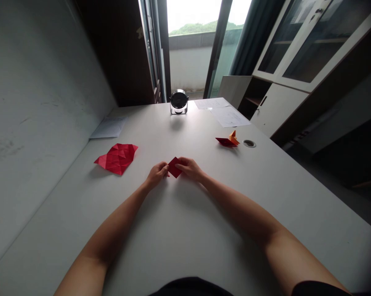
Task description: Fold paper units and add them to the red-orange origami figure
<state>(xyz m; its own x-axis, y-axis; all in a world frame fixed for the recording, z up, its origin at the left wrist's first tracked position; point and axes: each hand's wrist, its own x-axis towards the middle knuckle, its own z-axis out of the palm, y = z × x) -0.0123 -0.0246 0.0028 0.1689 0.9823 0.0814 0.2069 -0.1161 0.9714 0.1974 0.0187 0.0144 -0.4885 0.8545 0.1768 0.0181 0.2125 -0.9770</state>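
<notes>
A small folded piece of red paper (pixel 174 167) is held between both hands over the middle of the white table (pixel 179 230). My left hand (pixel 156 174) pinches its left edge with fingers closed. My right hand (pixel 189 167) pinches its right side, fingers curled over the top. A larger creased red paper sheet (pixel 117 158) lies flat to the left, apart from the hands.
A folded red and orange paper figure (pixel 229 140) sits at the right near a round cable hole (pixel 249 143). A small round fan (pixel 179 102) stands at the far edge. White sheets (pixel 225 114) lie far right, another sheet (pixel 109 127) far left by the wall.
</notes>
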